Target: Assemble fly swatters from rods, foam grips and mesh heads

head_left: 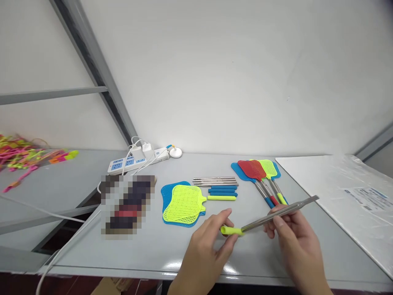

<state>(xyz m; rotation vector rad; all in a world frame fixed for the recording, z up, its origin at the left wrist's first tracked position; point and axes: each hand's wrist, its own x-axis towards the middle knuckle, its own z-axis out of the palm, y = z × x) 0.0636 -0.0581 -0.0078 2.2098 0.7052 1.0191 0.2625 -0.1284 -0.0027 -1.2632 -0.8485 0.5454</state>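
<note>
1. While the left hand (204, 242) pinches a yellow-green sleeve (231, 230) between thumb and fingers, the right hand (297, 234) grips a silver rod (284, 211). Call the sleeve the middle of the clock, with 12 at the wall (215, 82).
2. The rod slants up between 2 and 3 o'clock, and its low end meets the sleeve. I cannot tell if it goes inside. The right hand holds it near its middle, maybe so it is easy to steer; the left hand seems to keep the sleeve from wobbling.
3. On the gray tabletop (147, 252) at 10 o'clock, yellow-green heads (184, 203) with tiny holes lie on blue heads (168, 194), likely stacked to save room.
4. Just before 12, a loose yellow-green tube (221, 198) and blue tubes (222, 191) lie side by side, with more silver rods (208, 181) just past them. Like sits with like, I think so each is quick to find.
5. At 1 o'clock, whole swatters (251, 169) lie in a pile, heads toward the wall, perhaps to keep them apart from loose parts.
6. Far off at 10, a power strip (123, 164) sits by the wall, maybe to keep its wires away.
</note>
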